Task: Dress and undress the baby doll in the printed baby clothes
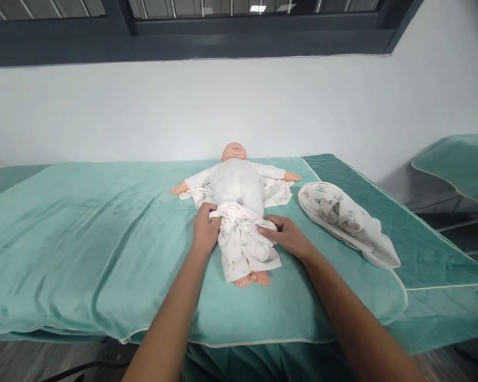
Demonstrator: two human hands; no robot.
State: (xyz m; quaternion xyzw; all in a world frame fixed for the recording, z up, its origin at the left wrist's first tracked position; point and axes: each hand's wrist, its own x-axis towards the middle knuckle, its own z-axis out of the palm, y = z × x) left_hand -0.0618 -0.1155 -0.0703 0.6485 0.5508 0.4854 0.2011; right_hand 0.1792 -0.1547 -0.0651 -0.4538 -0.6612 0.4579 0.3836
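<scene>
On its back lies a baby doll (239, 183) with a white body, arms spread wide and feet toward me. White patterned baby pants (242, 244) cover its legs, and the bare feet (253, 279) stick out of the leg openings. My left hand (206, 227) is closed on the waistband's left side, thumb and fingers pinching the cloth. At the right side my right hand (284, 233) pinches the pants too. A patterned white cloth (276, 192), perhaps a top, is spread under the doll's arms and back.
A rolled, patterned white cloth bundle (346, 223) rests to the right of the doll. Everything lies on a green padded bed (83, 228) against a white wall (143, 111). A dark window frame (255, 42) runs above. Another green surface (462, 159) stands at far right.
</scene>
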